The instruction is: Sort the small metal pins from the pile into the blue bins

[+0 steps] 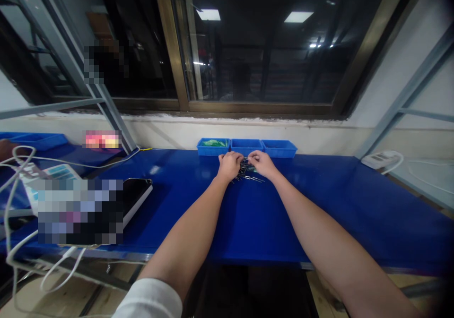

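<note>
Both of my arms reach forward to the far side of the blue table (244, 223). My left hand (230, 165) has its fingers drawn together at the left of a small pile of thin dark and silvery pieces (252, 179). My right hand (263, 163) pinches at the right of the pile, its fingertips close to those of the left. Whatever is between the fingers is too small to make out. Just behind the hands are blue bins: a left bin (203, 148) with green packets (214, 143) in it, a middle bin (247, 146) and a right bin (280, 151).
On the left lies a dark-screened device (136, 197), partly blurred out, with white cables (14, 256) near it. A white power strip (381, 159) rests at the right end. Grey metal posts (117, 119) and a window (266, 48) stand behind. Another person's hand (6, 149) shows at far left.
</note>
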Tool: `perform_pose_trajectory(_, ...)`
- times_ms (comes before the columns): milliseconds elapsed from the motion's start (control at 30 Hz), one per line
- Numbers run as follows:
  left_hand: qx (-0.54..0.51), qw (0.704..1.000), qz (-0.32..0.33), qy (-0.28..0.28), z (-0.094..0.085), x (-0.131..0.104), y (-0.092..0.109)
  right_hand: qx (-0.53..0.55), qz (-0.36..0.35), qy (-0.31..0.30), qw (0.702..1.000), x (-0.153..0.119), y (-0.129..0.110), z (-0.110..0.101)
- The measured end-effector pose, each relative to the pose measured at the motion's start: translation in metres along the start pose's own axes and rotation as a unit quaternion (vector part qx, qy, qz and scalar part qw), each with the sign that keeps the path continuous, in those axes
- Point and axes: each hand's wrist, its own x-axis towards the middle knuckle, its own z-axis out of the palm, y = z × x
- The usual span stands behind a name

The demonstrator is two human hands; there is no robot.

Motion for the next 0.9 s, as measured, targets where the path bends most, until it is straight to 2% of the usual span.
perform_pose_trajectory(100,-0.013,1.000,-0.001,0.018,0.002,0.001,0.000,0.079,0.013,0.018,0.997,0.001,-0.002,-0.001)
perform_pose_trajectory(300,-0.034,0.998,0.020,0.049,0.005,0.002,-0.002,0.141,0.047,0.028,0.988,0.000,-0.009,-0.003)
perform_pose_trajectory(533,-0.076,0.995,0.039,0.041,0.002,0.002,-0.001,0.164,0.035,0.044,0.985,0.000,-0.008,-0.006)
perform_pose_trajectory(600,-0.081,0.995,0.027,0.051,0.001,0.002,0.000,0.140,0.026,0.088,0.986,0.001,-0.008,-0.010)
perform_pose_trajectory(667,-0.080,0.995,0.003,0.063,0.000,0.001,0.001,0.082,0.019,0.164,0.983,0.002,-0.008,-0.017)
perform_pose_trajectory(767,-0.068,0.995,-0.030,0.061,-0.001,0.001,0.000,-0.047,0.024,0.280,0.959,0.005,-0.005,-0.030)
perform_pose_trajectory(833,-0.062,0.996,-0.038,0.055,0.000,0.001,-0.002,-0.106,0.033,0.308,0.945,0.006,0.001,-0.038)
perform_pose_trajectory(900,-0.057,0.996,-0.037,0.050,0.002,0.002,-0.003,-0.152,0.037,0.293,0.943,0.007,0.010,-0.044)
